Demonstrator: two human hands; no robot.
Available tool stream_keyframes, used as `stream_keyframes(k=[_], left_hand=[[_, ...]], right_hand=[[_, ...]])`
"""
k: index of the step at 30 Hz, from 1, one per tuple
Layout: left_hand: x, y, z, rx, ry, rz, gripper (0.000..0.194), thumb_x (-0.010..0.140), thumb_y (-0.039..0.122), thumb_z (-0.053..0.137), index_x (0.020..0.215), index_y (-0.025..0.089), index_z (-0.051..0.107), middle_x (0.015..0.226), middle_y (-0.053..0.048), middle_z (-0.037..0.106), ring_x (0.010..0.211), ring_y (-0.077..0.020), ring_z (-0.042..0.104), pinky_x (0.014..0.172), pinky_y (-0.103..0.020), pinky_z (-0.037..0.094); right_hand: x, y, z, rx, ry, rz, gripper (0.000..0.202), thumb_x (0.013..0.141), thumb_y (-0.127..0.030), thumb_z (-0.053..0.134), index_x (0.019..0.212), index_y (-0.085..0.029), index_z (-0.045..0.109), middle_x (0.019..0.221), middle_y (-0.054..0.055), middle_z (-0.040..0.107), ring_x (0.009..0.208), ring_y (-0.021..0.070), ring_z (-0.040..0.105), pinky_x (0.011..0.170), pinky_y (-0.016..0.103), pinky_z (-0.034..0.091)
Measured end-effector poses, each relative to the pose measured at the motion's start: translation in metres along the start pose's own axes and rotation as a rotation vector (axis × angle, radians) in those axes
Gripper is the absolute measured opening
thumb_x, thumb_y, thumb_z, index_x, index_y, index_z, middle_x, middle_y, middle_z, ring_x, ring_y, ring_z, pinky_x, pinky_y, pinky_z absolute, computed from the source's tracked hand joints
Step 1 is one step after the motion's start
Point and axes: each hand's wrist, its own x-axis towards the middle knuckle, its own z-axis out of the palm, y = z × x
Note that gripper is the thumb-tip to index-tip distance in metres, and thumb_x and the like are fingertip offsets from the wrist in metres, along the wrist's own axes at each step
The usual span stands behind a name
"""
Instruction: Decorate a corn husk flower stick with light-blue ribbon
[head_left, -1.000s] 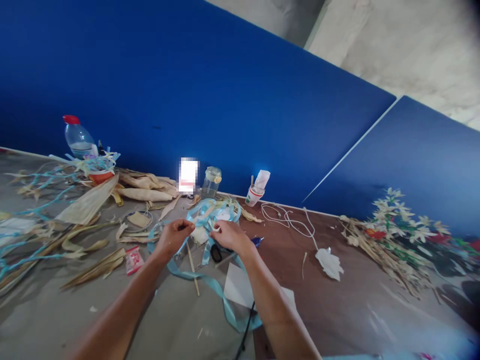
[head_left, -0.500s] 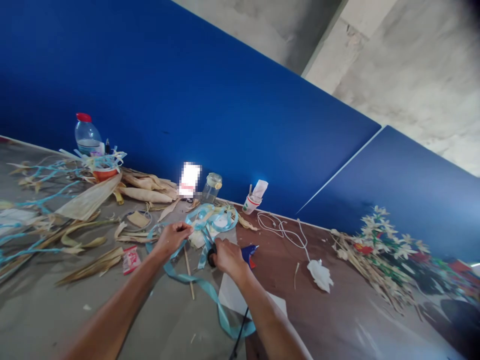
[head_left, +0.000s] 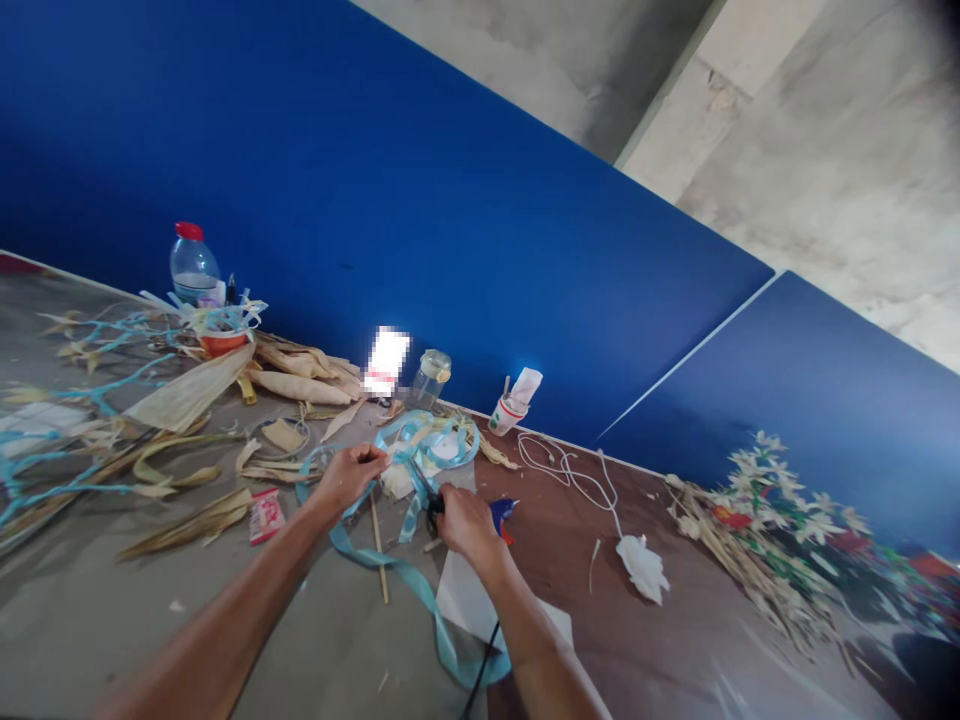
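Observation:
My left hand (head_left: pixel 351 476) is pinched at the fingertips, and what lies between them is too small to make out. To its right, my right hand (head_left: pixel 466 520) grips the black handles of a pair of scissors (head_left: pixel 435 502). The blades point up and left, toward the left fingertips and among loops of light blue ribbon (head_left: pixel 459 455). Some of the ribbon curls down over the grey table between my forearms. Under the loops are pale scraps, partly covered. A thin wooden stick (head_left: pixel 379 550) lies below my left hand.
Dried corn husks (head_left: pixel 300 385), a red candy wrapper (head_left: pixel 266 515) and blue-wrapped stems (head_left: pixel 67 490) lie left. Behind stand a clear jar (head_left: pixel 430 380), a paper cup (head_left: pixel 507 413) and a lit screen (head_left: pixel 387 362). A white cable (head_left: pixel 570 470) and white flowers (head_left: pixel 772 490) are right.
The view has shifted a little. My right hand and the scissors have moved slightly right, away from my left hand, which stays pinched in about the same place.

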Motion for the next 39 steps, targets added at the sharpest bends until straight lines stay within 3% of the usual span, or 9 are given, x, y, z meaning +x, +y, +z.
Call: stream_keyframes(k=[6,12,16,20,26,31,39], left_hand=[[-0.002,0.001,0.001,0.002,0.006,-0.019,0.022,0.056,0.036,0.067,0.056,0.016,0.06,0.049,0.002,0.05,0.047,-0.0099,0.038,0.047,-0.024,0.028],[-0.003,0.008,0.0,-0.01,0.002,-0.065,0.024,0.054,0.038,0.068,0.055,0.015,0.06,0.048,0.003,0.05,0.044,-0.0083,0.036,0.044,-0.023,0.025],[-0.005,0.012,0.001,-0.015,0.003,-0.054,0.023,0.053,0.037,0.068,0.054,0.015,0.059,0.048,0.003,0.051,0.046,-0.0085,0.038,0.046,-0.023,0.027],[-0.006,0.013,0.002,-0.017,-0.021,-0.05,0.024,0.052,0.037,0.068,0.054,0.015,0.059,0.047,0.003,0.051,0.048,-0.0096,0.041,0.048,-0.023,0.03],[-0.003,0.004,0.0,0.016,-0.052,-0.071,0.025,0.057,0.038,0.068,0.058,0.014,0.059,0.051,0.003,0.052,0.048,-0.0088,0.041,0.049,-0.023,0.03],[-0.003,0.006,0.0,0.028,-0.055,-0.103,0.025,0.055,0.038,0.068,0.056,0.015,0.057,0.049,0.004,0.05,0.045,-0.0075,0.036,0.047,-0.023,0.025],[-0.006,0.015,0.002,0.076,-0.116,-0.1,0.023,0.055,0.037,0.066,0.055,0.015,0.058,0.048,0.004,0.05,0.045,-0.0086,0.037,0.048,-0.024,0.027]], right_hand=[[0.005,0.011,0.005,0.215,0.063,-0.002,0.033,0.07,-0.014,0.054,0.103,-0.018,0.056,0.094,0.01,0.068,0.089,0.0234,0.063,0.074,0.03,0.042],[0.015,0.027,0.009,0.823,0.19,0.068,0.022,0.062,-0.018,0.062,0.083,-0.018,0.057,0.076,0.002,0.063,0.074,0.0174,0.059,0.067,0.026,0.041],[0.006,0.033,0.003,1.371,0.036,0.133,0.038,0.063,-0.034,0.066,0.096,-0.017,0.056,0.064,-0.003,0.058,0.047,0.0088,0.042,0.047,0.02,0.029],[-0.008,0.033,-0.007,1.669,-0.073,-0.043,0.04,0.067,-0.044,0.067,0.094,-0.015,0.062,0.068,0.001,0.06,0.042,0.0041,0.03,0.042,0.02,0.019],[-0.007,0.025,-0.007,1.582,-0.236,-0.135,0.045,0.067,-0.038,0.071,0.106,-0.016,0.062,0.075,0.002,0.065,0.04,0.0028,0.035,0.04,0.019,0.021],[-0.003,0.017,-0.006,1.505,-0.224,-0.162,0.048,0.059,-0.035,0.079,0.101,-0.016,0.068,0.069,-0.002,0.06,0.059,0.0075,0.048,0.058,0.021,0.036],[0.005,0.018,0.014,1.383,-0.263,-0.16,0.054,0.054,-0.04,0.081,0.101,-0.016,0.07,0.067,-0.003,0.057,0.06,0.008,0.046,0.066,0.025,0.039]])
